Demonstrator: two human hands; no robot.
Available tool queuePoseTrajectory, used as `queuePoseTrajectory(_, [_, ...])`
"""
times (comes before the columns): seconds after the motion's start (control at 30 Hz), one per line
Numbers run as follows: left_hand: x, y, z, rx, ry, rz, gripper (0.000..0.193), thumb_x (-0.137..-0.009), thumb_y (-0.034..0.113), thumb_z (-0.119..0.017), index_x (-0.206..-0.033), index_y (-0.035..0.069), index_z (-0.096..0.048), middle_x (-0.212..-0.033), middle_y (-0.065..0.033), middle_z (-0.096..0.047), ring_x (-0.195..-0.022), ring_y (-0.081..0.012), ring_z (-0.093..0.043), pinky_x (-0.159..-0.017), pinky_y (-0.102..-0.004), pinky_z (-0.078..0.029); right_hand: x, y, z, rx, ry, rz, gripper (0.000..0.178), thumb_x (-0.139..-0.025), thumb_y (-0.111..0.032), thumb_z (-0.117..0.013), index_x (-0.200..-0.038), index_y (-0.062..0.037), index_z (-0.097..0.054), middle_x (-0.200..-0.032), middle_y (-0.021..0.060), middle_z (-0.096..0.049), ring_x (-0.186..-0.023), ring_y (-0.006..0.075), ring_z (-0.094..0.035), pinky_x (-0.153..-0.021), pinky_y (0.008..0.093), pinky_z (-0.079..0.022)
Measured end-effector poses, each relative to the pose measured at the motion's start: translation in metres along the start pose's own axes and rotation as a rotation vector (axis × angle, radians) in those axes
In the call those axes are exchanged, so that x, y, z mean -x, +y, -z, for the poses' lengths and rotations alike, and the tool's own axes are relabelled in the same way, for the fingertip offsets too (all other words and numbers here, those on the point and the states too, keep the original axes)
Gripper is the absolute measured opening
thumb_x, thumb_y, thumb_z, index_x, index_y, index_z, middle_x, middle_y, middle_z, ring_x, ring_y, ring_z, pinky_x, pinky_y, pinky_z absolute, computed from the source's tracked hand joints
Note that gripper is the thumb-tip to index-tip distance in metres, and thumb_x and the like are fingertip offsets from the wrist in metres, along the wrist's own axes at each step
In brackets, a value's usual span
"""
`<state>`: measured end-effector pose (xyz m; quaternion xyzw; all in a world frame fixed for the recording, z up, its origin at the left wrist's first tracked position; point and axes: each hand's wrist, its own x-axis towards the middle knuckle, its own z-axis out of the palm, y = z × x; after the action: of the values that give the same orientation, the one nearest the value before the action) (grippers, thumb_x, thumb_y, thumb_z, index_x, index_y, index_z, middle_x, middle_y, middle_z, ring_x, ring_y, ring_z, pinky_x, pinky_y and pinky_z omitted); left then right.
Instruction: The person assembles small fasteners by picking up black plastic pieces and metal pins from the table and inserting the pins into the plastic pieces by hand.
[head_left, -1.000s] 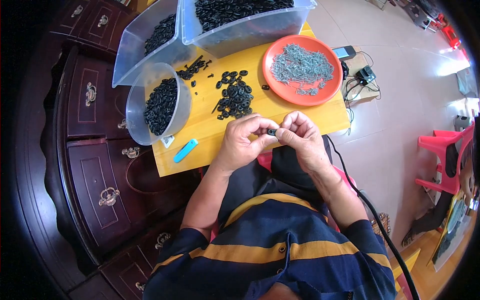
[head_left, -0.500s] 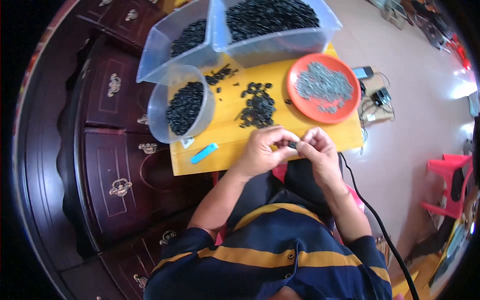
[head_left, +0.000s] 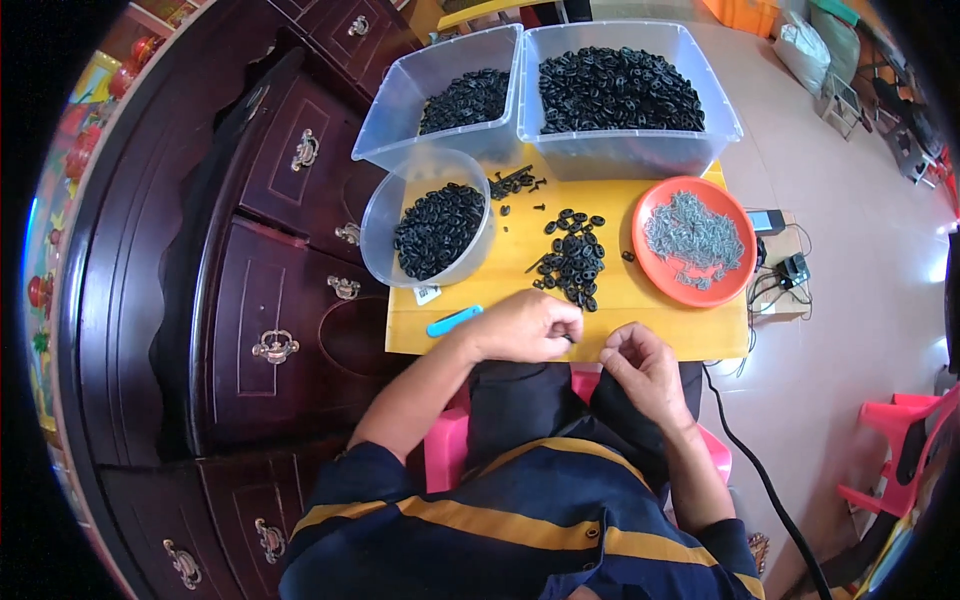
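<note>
Over the front edge of the yellow table, my left hand (head_left: 532, 326) is curled closed, a bit of a small black part (head_left: 570, 338) showing at its fingertips. To its right my right hand (head_left: 645, 372) is apart from it, thumb and forefinger pinched together; anything between them is too small to make out. Just beyond my hands lies a loose pile of small black oval parts (head_left: 575, 260). An orange-red plate (head_left: 645, 260) at the right holds many tiny silver metal pieces (head_left: 695, 235). A blue flat tool (head_left: 454, 321) lies beside my left wrist.
A round clear tub (head_left: 375, 235) of black parts stands at the table's left. Two clear bins (head_left: 630, 155) of black parts stand behind. Small black screw-like pieces (head_left: 512, 182) lie between. Dark drawers (head_left: 275, 345) border the left; a black cable (head_left: 745, 430) runs at the right.
My hands have come apart from a shared hold on a small black part. The left has drawn away toward the left with a black part at its fingertips. The whole view has shifted.
</note>
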<state>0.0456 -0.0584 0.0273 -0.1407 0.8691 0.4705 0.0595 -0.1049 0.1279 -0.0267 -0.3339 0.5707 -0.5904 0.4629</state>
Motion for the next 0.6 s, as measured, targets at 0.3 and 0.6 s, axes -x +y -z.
queuePoseTrajectory(0.3, [0.019,0.021,0.077,-0.185,0.136,0.067,0.012,-0.077,0.005,-0.063,-0.087,0.004,-0.07,-0.066,-0.0016,-0.063,-0.06,-0.0084,-0.057,-0.056,-0.027,-0.046,0.002,0.001,0.0,0.192,-0.002,0.027,0.006,-0.089,-0.003,-0.068,-0.088,-0.0007,-0.063,-0.072,-0.0024,-0.059,-0.065,0.0041,-0.054,-0.06,0.0218,-0.045])
queuePoseTrajectory(0.6, [0.019,0.007,0.109,-0.291,0.664,0.014,0.024,-0.085,-0.001,-0.06,-0.105,0.008,-0.071,-0.077,0.0016,-0.065,-0.069,-0.0052,-0.058,-0.063,-0.0233,-0.048,0.006,-0.007,-0.003,0.294,0.031,0.048,0.007,-0.09,-0.006,-0.067,-0.087,-0.001,-0.062,-0.07,0.0001,-0.062,-0.064,0.0059,-0.057,-0.059,0.0247,-0.048])
